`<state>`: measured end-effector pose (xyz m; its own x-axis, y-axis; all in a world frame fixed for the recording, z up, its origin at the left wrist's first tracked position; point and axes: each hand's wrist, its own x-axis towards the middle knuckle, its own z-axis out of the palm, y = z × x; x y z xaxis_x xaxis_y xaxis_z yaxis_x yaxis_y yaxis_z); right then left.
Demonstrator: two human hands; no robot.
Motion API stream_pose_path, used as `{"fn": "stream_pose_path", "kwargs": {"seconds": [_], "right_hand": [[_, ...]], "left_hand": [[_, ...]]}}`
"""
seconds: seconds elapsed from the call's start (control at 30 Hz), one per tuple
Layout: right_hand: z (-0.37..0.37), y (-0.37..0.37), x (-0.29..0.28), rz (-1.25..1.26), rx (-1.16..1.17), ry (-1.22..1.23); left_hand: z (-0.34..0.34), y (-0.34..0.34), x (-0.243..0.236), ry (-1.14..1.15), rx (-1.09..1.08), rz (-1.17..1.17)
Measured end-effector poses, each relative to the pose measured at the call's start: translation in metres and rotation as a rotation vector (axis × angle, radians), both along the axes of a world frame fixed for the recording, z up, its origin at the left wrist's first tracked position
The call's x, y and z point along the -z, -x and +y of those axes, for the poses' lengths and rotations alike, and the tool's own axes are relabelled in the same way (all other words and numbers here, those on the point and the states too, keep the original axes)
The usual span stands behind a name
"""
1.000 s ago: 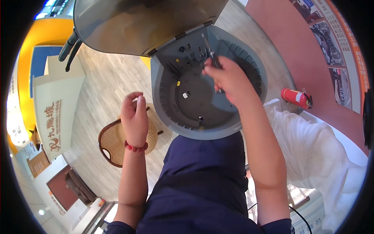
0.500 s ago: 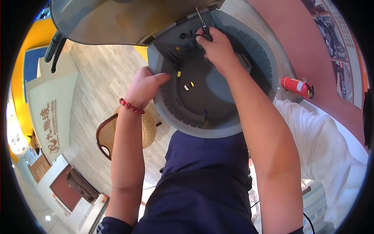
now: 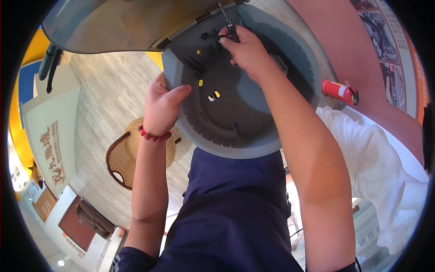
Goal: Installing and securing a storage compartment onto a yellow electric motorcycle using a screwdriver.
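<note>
A grey plastic tub with a ribbed inner wall stands in front of my body, its tinted lid raised at the far left. My left hand is closed over the tub's left rim, thumb on the inside. In my right hand, at the far inner wall, is a screwdriver with a black handle, its metal shaft pointing up and away. Small black fittings sit on that wall beside my fingers. Yellow and white pieces and a small blue one are on the tub's floor.
A woven chair stands on the floor to the left. To the right is a red fire extinguisher, with white cloth draped below it. Black handles stick out near the lid's left edge.
The whole view has shifted slightly, with the tub and lid now a little further left. My left hand still holds the rim and my right hand still holds the screwdriver.
</note>
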<state>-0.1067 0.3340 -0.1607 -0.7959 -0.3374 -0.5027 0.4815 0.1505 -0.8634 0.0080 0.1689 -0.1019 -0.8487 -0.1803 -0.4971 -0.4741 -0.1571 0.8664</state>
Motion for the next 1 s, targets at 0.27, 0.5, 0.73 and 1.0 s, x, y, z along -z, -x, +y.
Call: {"fn": "stream_pose_path", "kwargs": {"seconds": [0.27,0.5,0.73,1.0], "right_hand": [[-0.004,-0.001,0.004,-0.013,0.08,0.025],[-0.007,-0.007,0.013,-0.131,0.156,0.107],[-0.021,-0.008,0.017,-0.135,0.298,0.207],[-0.028,-0.006,0.007,-0.164,0.323,0.161]], "left_hand": [[-0.003,0.005,-0.005,0.038,0.035,0.024],[-0.013,0.014,-0.006,0.291,-0.006,-0.093],[-0.02,0.057,-0.026,0.719,-0.22,0.302],[-0.052,0.082,-0.056,0.826,-0.066,0.274]]}}
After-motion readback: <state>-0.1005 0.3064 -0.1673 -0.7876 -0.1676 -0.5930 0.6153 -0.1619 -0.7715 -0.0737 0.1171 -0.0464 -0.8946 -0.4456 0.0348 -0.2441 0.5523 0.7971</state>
